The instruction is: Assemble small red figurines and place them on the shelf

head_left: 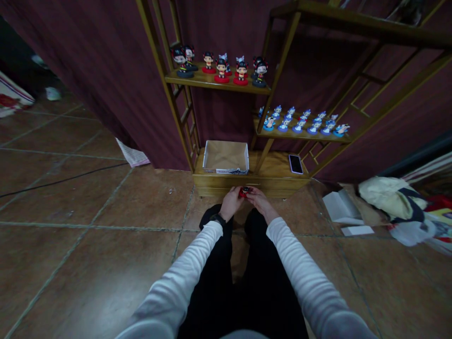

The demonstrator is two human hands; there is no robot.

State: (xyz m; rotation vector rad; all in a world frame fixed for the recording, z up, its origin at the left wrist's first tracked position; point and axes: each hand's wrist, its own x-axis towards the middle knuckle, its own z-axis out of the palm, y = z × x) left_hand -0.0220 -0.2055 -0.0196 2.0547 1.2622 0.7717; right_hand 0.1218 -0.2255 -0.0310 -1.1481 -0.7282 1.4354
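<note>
Between my two hands I hold a small figurine with a black top and a red base, low in front of the wooden cabinet. My left hand, with a dark watch on its wrist, grips it from the left. From the right, the fingers of my right hand close on it too. Just beyond my hands, a shallow open cardboard box sits on the cabinet top. Several black-haired figurines on red or dark bases, such as this one, stand on the upper left shelf.
Blue and white figurines stand in rows on the right shelf. A phone lies on the cabinet top. On the tiled floor at the right are a white box and bags. A black cable crosses the left floor.
</note>
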